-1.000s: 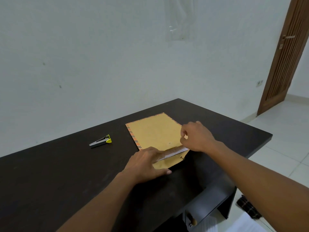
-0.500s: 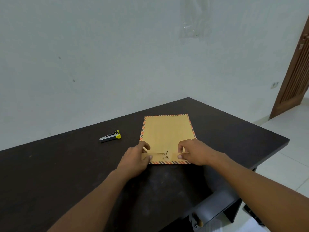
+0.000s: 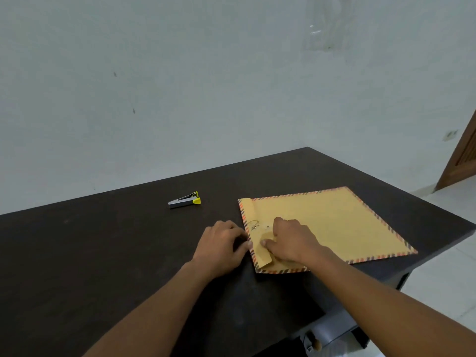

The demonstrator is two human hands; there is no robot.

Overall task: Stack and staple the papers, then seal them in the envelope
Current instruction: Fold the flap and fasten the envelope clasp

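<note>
A brown envelope (image 3: 334, 222) with a striped red and blue border lies flat on the dark table (image 3: 103, 253), its flap folded over at the left end. A thin string clasp (image 3: 255, 225) shows on the flap. My right hand (image 3: 291, 240) presses on the flap, thumb and fingers spread on the paper. My left hand (image 3: 221, 246) rests on the table with its fingertips against the envelope's left edge. No papers are visible; whatever is inside the envelope is hidden.
A small silver stapler (image 3: 184, 200) with a yellow tip lies on the table behind my left hand. The table's right edge (image 3: 438, 243) runs close to the envelope. A wooden door (image 3: 461, 161) stands at far right.
The envelope has turned so its flap end now points left instead of toward me. Both hands shifted with it, and the view swung left.
</note>
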